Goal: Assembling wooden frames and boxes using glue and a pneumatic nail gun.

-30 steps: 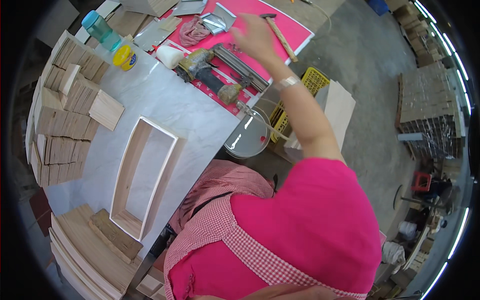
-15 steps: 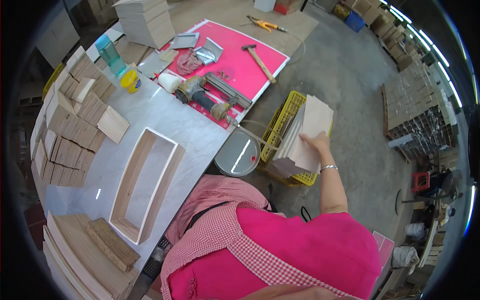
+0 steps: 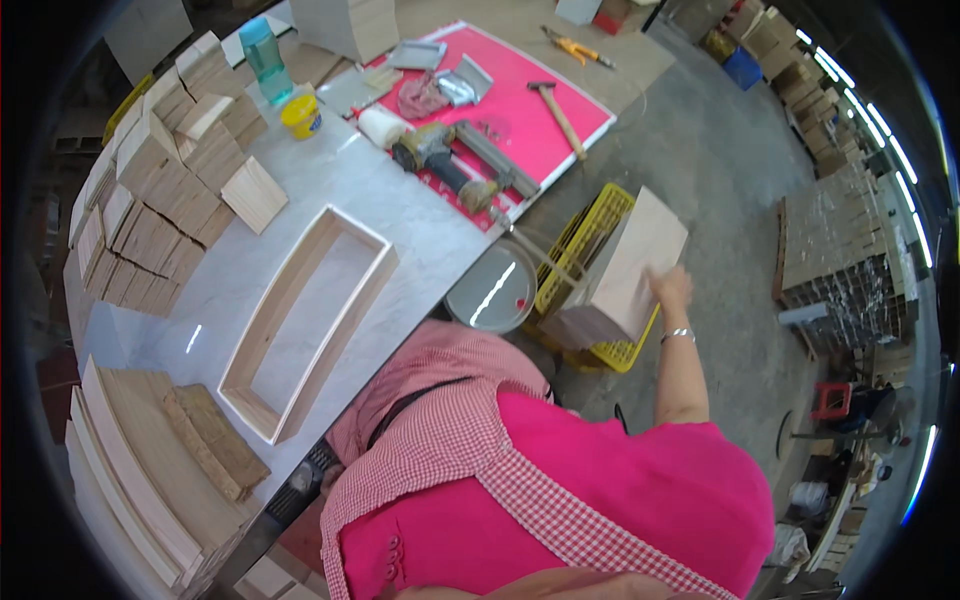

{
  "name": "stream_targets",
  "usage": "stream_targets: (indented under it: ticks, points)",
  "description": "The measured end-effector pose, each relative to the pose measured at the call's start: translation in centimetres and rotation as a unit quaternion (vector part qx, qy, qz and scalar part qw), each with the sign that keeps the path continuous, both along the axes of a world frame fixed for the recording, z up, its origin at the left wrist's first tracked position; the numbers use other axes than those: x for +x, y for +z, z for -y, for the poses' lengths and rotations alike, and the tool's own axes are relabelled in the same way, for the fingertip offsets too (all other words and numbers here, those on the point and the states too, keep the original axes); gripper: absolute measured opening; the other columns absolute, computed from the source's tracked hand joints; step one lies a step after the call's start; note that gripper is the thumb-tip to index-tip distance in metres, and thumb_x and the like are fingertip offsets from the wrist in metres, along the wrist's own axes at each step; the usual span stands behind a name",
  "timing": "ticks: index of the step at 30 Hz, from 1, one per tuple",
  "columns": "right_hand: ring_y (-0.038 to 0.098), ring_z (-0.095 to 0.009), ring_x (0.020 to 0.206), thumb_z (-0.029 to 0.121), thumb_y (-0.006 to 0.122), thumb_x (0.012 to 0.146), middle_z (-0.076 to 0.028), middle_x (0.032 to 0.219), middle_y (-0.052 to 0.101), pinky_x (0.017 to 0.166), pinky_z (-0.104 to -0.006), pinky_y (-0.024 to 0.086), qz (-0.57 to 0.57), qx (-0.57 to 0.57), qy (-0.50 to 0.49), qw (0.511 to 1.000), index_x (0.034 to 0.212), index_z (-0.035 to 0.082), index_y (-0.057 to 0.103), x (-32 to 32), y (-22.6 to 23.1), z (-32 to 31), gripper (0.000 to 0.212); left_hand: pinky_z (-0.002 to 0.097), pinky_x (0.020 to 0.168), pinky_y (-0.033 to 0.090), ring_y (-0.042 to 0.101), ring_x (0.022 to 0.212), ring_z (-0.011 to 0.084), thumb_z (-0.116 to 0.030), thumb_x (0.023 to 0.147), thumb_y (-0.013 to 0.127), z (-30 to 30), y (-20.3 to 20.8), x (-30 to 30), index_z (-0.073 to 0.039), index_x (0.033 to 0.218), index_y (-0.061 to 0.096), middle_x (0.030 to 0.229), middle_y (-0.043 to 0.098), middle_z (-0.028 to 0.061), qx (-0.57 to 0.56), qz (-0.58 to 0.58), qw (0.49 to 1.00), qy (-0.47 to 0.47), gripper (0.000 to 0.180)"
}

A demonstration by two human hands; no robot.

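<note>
My right hand [image 3: 672, 288] reaches out to the right, a silver bracelet on its wrist. Its fingers are closed at the right edge of the front wooden board [image 3: 641, 250] in an upright stack; some fingertips are hidden or blurred. This stack stands in a yellow plastic crate [image 3: 618, 356] beside the table. My left hand does not show. On the marbled tabletop [image 3: 365, 335] lies a long, open wooden frame [image 3: 262, 318], slightly curved, with nothing held against it.
Stacked wood blocks [image 3: 165, 180] and curved strips [image 3: 130, 440] line the table's left side. A nail gun [image 3: 445, 165], hammer [image 3: 560, 120], yellow tub [image 3: 300, 117] and blue bottle [image 3: 264, 62] lie or stand farther back. A round lidded bucket [image 3: 490, 288] stands by the crate.
My right hand has shifted from across the boards' face to their right edge. The boards, fanned before, now stand closer together. The view has turned slightly, moving the table contents rightward.
</note>
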State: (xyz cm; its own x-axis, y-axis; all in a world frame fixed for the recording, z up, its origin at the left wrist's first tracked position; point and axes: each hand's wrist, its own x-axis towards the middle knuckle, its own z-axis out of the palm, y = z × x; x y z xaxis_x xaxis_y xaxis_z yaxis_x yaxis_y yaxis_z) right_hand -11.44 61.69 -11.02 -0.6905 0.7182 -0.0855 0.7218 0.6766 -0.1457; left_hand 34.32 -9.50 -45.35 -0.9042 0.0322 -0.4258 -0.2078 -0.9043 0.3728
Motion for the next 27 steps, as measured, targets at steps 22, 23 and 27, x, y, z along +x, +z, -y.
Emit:
stream_targets:
  ticks: [22, 23, 27]
  points:
    - [0.062, -0.042, 0.113, 0.048, 0.08, 0.07, -0.029, 0.12, 0.064, 0.098, -0.0435, 0.049, -0.081, 0.007, 0.19, 0.978, 0.117, -0.008, 0.059, -4.6, 3.8, 6.5, 0.076, 0.0346, 0.068, 0.049, 0.059, 0.07, 0.0321, -0.011, 0.086, 0.067, -13.6, 28.7, -11.8, -0.001, 0.078, 0.064, 0.077, 0.061, 0.016, -0.823, 0.106, 0.557, 0.037, 0.013]
    - [0.059, -0.041, 0.12, 0.043, 0.081, 0.071, -0.028, 0.126, 0.061, 0.103, -0.0415, 0.046, -0.061, -0.033, 0.257, 0.964, 0.123, -0.008, 0.057, -5.3, 6.7, 8.1, 0.077, 0.0351, 0.061, 0.047, 0.059, 0.064, 0.0215, -0.014, 0.085, 0.069, -14.9, 32.7, -13.8, -0.002, 0.075, 0.066, 0.07, 0.063, 0.0124, -0.801, 0.109, 0.586, 0.055, 0.016]
    - [0.04, -0.036, 0.14, 0.027, 0.083, 0.066, -0.025, 0.15, 0.041, 0.114, -0.0443, 0.034, -0.148, -0.101, 0.614, 0.768, 0.146, 0.0, 0.043, -4.5, 13.1, 18.6, 0.094, 0.0298, 0.073, 0.052, 0.065, 0.081, 0.0127, -0.013, 0.095, 0.066, -15.5, 39.2, -18.9, 0.001, 0.093, 0.071, 0.087, 0.072, 0.0083, -0.544, 0.071, 0.836, 0.022, 0.016]
